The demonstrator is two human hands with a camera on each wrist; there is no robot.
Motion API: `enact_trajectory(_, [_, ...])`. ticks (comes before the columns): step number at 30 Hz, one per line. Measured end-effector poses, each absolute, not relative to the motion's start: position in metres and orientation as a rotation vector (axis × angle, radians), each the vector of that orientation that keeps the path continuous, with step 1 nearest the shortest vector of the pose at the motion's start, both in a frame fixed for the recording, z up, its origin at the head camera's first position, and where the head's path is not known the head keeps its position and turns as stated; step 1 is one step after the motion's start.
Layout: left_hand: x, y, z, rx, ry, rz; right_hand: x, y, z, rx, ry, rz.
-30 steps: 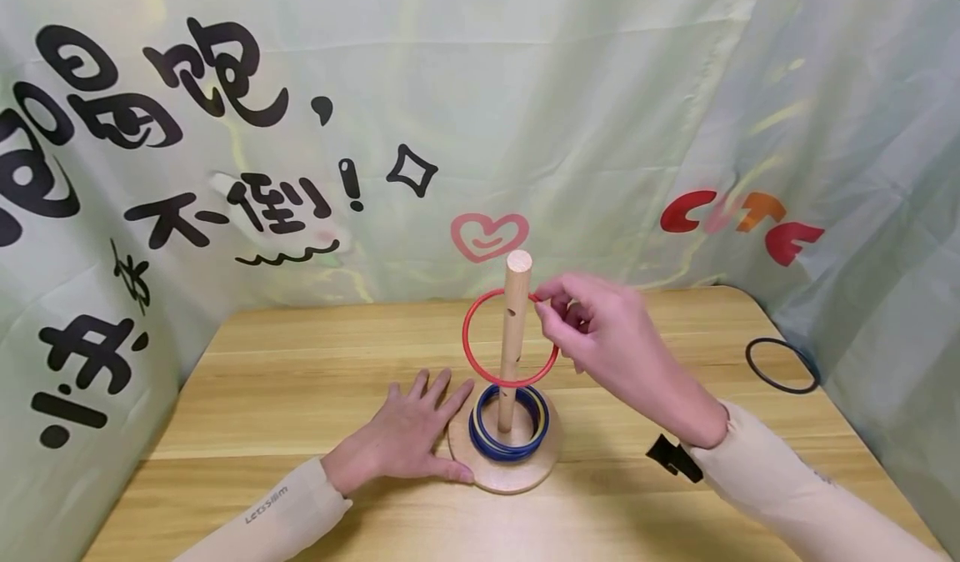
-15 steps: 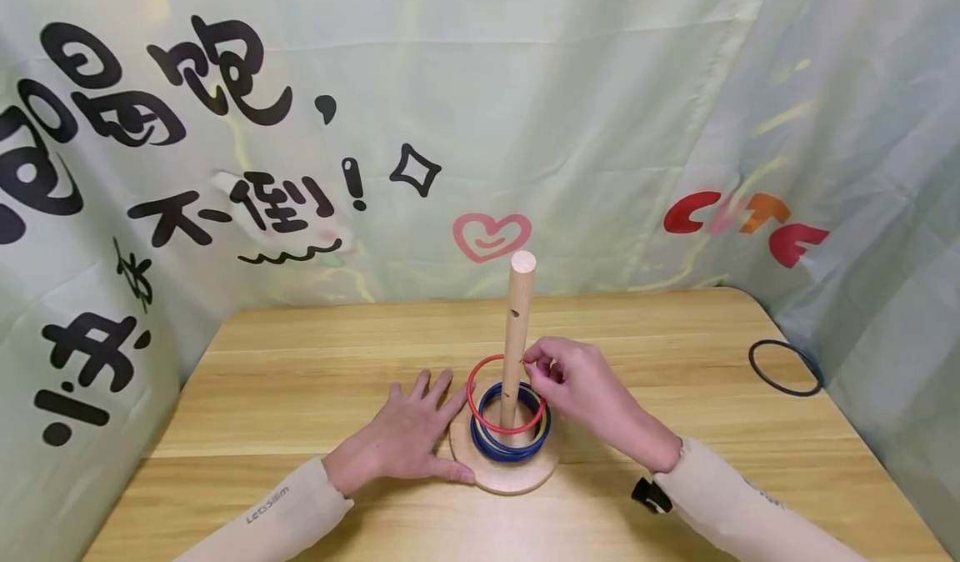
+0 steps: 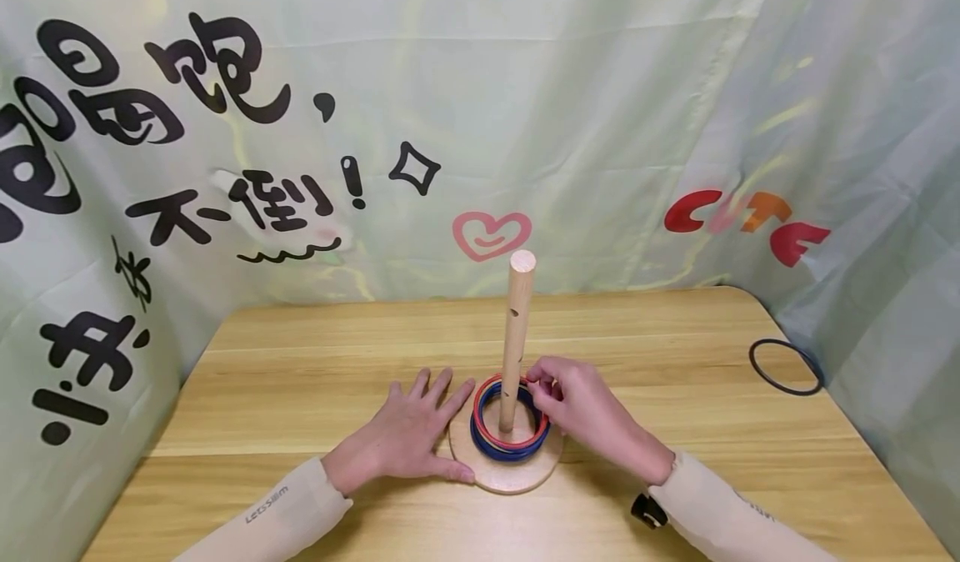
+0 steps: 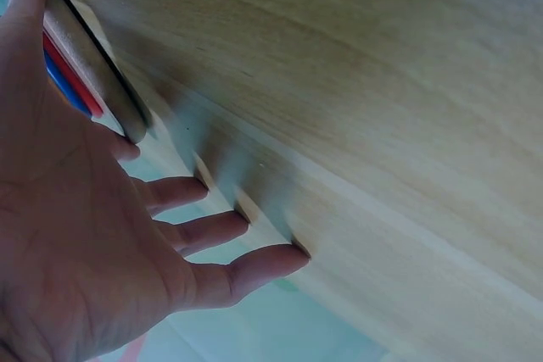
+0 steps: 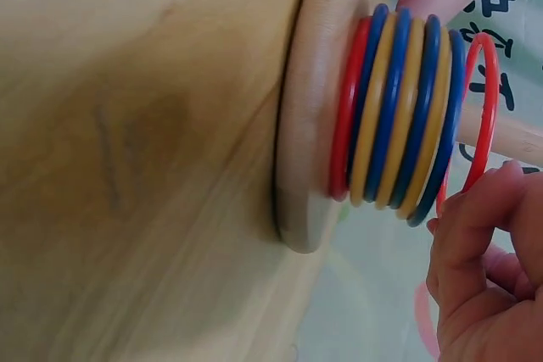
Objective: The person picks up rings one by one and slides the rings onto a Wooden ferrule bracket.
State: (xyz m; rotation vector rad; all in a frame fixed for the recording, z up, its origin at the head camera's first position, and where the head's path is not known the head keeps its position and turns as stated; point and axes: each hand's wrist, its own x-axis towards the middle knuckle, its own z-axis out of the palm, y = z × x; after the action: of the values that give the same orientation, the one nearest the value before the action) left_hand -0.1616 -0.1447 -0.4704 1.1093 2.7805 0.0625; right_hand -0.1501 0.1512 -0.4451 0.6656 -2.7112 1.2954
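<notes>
My right hand (image 3: 581,403) pinches a red ring (image 5: 489,99) at its right side. The ring encircles an upright wooden peg (image 3: 516,328) just above a stack of rings. In the right wrist view that stack (image 5: 394,116) alternates blue and yellow, with one red ring lowest, next to the round wooden base (image 5: 305,125). The held ring is slightly tilted, with a gap between it and the top blue ring. My left hand (image 3: 405,435) lies flat with fingers spread, its thumb and index finger at the left edge of the base and the other fingers on the table.
A dark blue ring (image 3: 787,392) lies by the right edge of the wooden table (image 3: 300,353). Pale printed cloth (image 3: 600,128) hangs behind the table and along both sides. The peg stands tall between the hands.
My right hand has lowered the red ring along the peg, from near its upper part to just over the stack. The left hand has stayed in place.
</notes>
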Motion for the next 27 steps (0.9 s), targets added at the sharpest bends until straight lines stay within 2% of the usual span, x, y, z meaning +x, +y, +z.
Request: enact_trajectory(27, [-0.1623,-0.1448,-0.4716,1.08,2.768,0.044,-0.1453,0.1581,-0.447,0.532,-2.704,1.139])
